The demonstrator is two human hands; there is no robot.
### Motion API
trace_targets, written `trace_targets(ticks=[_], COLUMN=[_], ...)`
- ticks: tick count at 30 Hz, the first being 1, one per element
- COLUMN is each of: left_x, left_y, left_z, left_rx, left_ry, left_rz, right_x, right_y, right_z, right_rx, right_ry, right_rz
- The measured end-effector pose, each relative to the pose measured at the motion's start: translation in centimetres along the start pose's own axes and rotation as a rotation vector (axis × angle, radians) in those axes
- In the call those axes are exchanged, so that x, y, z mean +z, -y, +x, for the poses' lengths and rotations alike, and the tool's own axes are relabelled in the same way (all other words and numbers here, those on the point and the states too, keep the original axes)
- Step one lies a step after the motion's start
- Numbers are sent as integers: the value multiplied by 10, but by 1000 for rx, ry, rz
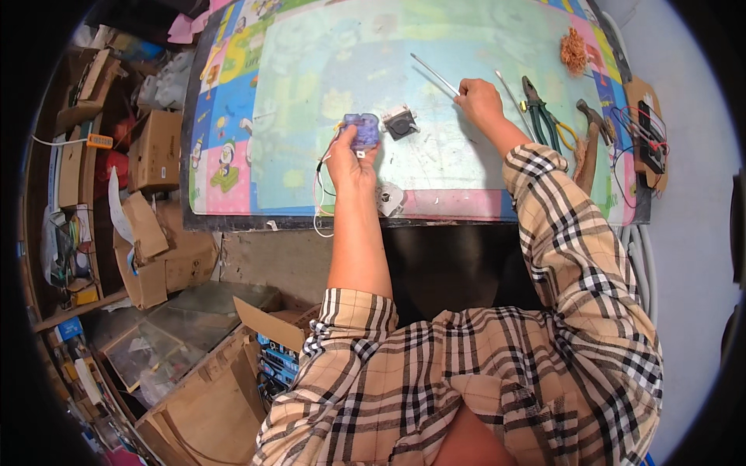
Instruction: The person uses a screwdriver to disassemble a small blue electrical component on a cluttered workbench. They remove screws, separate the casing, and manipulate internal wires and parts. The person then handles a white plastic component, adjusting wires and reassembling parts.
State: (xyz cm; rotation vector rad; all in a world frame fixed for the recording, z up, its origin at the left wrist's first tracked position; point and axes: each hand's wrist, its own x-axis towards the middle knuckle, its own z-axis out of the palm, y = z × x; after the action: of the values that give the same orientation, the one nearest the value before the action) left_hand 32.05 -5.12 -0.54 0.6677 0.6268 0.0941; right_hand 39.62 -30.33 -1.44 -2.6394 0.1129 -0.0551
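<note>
My left hand point(353, 159) grips a purple translucent device point(364, 124) with thin white and dark wires trailing from it down past the table edge. Right of it lies a small dark, square component point(400, 123) with pale metal around it. A pale metal piece point(391, 199) rests near the front edge, beside my left wrist. My right hand point(478, 102) is closed on a long thin screwdriver point(435, 74), its shaft pointing up-left over the mat. Just right of that hand lie a second thin rod tool point(511, 95), pliers point(542, 120) and a hammer point(592, 118).
The patterned mat point(295, 62) covers the table. An orange wire tangle point(573, 53) sits at the back right. A black device with leads point(650, 136) stands beyond the right edge, beside a white wall. Wooden shelves point(93, 186) with cardboard boxes line the left; an open box point(268, 318) stands below.
</note>
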Motion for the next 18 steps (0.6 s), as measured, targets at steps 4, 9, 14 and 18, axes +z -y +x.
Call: trace_targets(ticks=[4,9,14,18], left_x=[12,13,24,35], left_y=[0,-3,13,24], left_z=[-21,-30,-41,-64], left_rx=[-102,-79,-175,-139], left_ry=[149,185,245,395], left_rz=[-69,-32,72,190], right_x=[5,-15,-25,-35], right_y=[-9,36,68,64], right_z=[14,-24,-106,-124], right_rx=[-5,-171,-380,-278], right_ry=[-130,-110,120,76], right_rz=[-67,165,284,313])
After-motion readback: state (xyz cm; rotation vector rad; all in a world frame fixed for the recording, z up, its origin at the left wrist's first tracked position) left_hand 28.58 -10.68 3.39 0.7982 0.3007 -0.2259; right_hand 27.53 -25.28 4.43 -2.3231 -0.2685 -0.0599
